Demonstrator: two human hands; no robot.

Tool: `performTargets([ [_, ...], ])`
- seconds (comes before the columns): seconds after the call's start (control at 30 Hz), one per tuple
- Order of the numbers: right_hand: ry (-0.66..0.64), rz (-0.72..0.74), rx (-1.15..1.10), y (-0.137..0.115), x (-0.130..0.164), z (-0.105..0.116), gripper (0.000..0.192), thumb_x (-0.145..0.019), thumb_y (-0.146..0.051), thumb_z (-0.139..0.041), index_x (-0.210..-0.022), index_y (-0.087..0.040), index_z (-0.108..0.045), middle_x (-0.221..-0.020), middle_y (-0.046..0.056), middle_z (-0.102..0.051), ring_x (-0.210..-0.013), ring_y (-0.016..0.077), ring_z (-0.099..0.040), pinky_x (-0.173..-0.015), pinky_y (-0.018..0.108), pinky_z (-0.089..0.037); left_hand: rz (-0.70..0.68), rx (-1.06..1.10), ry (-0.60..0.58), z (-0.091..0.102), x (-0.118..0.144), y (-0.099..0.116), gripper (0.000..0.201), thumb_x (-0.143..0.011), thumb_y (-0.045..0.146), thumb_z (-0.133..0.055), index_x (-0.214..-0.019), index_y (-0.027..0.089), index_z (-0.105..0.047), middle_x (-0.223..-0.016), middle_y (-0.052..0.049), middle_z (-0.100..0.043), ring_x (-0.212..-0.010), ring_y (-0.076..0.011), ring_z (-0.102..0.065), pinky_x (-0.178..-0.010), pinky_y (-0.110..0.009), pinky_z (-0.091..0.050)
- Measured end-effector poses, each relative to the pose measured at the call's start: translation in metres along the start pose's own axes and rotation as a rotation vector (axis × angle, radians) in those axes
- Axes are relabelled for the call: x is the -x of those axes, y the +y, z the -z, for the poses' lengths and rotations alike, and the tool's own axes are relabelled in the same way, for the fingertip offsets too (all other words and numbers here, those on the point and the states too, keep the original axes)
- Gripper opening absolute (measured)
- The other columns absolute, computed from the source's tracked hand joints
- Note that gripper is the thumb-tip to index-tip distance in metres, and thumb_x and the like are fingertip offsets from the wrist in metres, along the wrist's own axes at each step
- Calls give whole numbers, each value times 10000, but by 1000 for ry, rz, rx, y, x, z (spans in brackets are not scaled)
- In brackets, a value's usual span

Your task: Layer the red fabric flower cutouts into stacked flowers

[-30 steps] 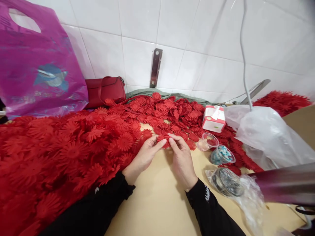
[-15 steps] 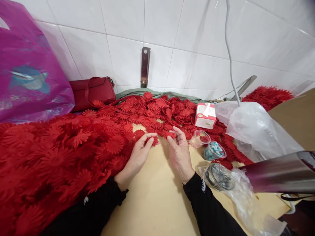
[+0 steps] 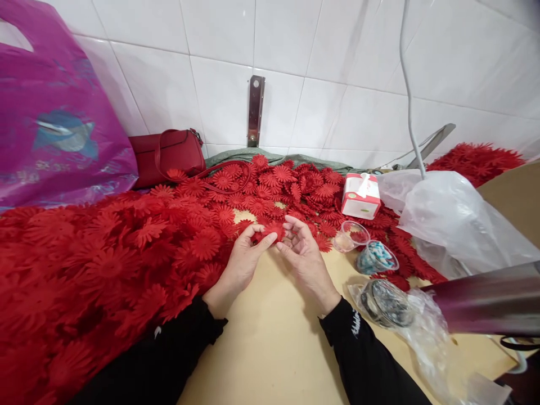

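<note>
The red flower (image 3: pixel 273 230) is a small flat cut-out with lots of thin petals all round, like a daisy. It sits up off the tan table (image 3: pixel 270 337), pinched between the left hand (image 3: pixel 242 261) and the right hand (image 3: pixel 304 260), whose fingertips meet on it (the hands hide part of it). Just behind it and to the left lies the big pile of red flowers (image 3: pixel 126 247) that look the same
</note>
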State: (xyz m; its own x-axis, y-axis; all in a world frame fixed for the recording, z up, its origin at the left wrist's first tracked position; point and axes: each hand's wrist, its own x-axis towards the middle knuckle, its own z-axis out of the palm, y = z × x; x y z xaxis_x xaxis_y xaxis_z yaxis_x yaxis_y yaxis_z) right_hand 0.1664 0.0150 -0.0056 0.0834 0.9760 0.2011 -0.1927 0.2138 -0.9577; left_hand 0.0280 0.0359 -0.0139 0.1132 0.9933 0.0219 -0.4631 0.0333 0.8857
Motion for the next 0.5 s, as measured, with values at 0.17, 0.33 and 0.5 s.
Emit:
performTargets([
  [0.17, -10, -70, -88, -2, 0, 0, 475, -830, -424, -810, -1264, -291, -668, -1160, 28, -681, -1099, 172, -651, -1029, 360, -561, -36, -62, -10, -1, 1, 2, 364, -725, 370, -903, -898, 194, -636, -896, 27, -654, -861, -128, -602, -852, -273, -486],
  [0.33, 74, -52, -125, -4, -4, 2, 435, -764, -379, -862, -1155, -262, -710, -1091, 26, -744, -998, 180, -681, -952, 356, -578, 7, -67, -8, -1, 2, 3, 405, -722, 395, -908, -984, 199, -669, -943, 6, -691, -846, -140, -634, -828, -289, -516],
  [0.5, 84, -94, -228, -9, -7, 5, 425, -707, -325, -913, -1089, -270, -736, -980, -13, -748, -884, 134, -672, -857, 276, -557, -49, -108, -13, 1, 0, 2, 410, -837, 490, -810, -1125, 207, -742, -1114, -65, -743, -1025, -205, -674, -962, -351, -524],
])
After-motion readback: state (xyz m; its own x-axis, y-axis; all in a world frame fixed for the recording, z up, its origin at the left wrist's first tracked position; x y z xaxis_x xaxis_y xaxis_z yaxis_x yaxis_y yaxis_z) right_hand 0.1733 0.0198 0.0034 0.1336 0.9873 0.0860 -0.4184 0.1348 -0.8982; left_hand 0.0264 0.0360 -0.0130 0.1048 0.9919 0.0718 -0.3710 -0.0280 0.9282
